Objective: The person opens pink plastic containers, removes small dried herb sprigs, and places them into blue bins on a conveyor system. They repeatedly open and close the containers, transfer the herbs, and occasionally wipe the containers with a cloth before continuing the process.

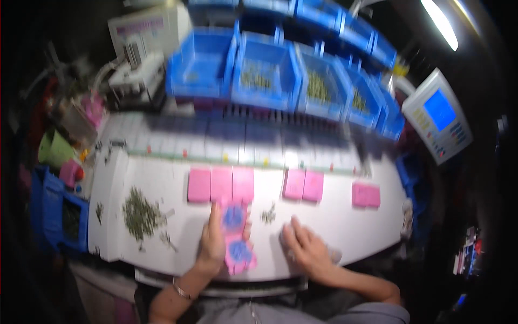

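My left hand (213, 243) is closed around the side of a long pink mould-like piece (233, 222) that has two blue round insets. Its far end meets a row of three pink blocks (221, 184). To the right, my right hand (308, 251) rests low over the white table with curled fingers. Something pale and greyish shows at both sides of this hand, too blurred to name. Between the hands and slightly farther off lies a small heap of greenish bits (268, 214).
A larger heap of dark green slivers (141, 213) lies at left on the white table (178, 227). Pink blocks stand in a pair (303, 185) and farther right (366, 195). Blue bins (267, 67) line the back. A device with a blue screen (438, 116) stands at right.
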Available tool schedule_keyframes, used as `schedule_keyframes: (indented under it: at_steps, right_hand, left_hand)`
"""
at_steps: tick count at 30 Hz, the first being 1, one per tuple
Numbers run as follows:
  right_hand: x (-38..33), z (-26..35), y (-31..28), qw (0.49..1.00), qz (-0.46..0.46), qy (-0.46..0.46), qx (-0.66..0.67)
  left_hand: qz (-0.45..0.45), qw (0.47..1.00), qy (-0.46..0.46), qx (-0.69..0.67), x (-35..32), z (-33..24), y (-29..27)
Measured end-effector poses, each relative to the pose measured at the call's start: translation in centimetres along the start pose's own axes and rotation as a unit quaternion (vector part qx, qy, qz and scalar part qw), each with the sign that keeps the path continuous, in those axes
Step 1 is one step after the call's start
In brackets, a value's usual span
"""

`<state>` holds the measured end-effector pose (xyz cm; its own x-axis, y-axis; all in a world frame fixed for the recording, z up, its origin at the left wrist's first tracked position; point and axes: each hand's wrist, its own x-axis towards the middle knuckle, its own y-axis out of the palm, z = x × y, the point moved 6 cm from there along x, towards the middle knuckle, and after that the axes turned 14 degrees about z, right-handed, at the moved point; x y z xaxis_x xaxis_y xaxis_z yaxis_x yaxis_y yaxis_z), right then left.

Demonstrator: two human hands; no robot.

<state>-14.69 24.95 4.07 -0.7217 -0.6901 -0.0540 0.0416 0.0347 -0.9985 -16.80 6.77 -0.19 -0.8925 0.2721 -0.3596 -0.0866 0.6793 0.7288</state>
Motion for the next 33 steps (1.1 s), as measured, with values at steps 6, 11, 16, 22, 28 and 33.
schedule_keyframes:
  at_steps: [6,11,16,22,28,33]
  right_hand:
    - [1.1,1.7,-5.6,0.979,-0.123,-0.032,0.160]
    - [3.3,4.0,-5.5,0.970,-0.172,-0.119,0.124]
    - [2.8,3.4,-5.9,0.962,-0.193,-0.129,0.147]
    - [3.3,3.7,-6.0,0.960,-0.174,-0.152,0.159]
    - [3.2,3.5,-6.4,0.963,-0.174,-0.140,0.150]
    - [0.9,3.2,-7.6,0.951,-0.194,-0.098,0.218]
  left_hand:
    - [0.000,0.996,0.019,0.087,-1.9,0.2,1.5]
    - [-0.009,0.966,0.107,0.234,-1.2,-0.3,2.7]
    - [-0.004,0.985,0.040,0.167,-1.1,0.4,1.9]
    - [-0.011,0.976,0.052,0.211,-1.4,0.5,2.2]
    - [0.002,0.965,0.108,0.238,-1.8,-0.1,3.3]
    - [0.012,0.936,0.244,0.252,-2.2,-2.0,3.1]
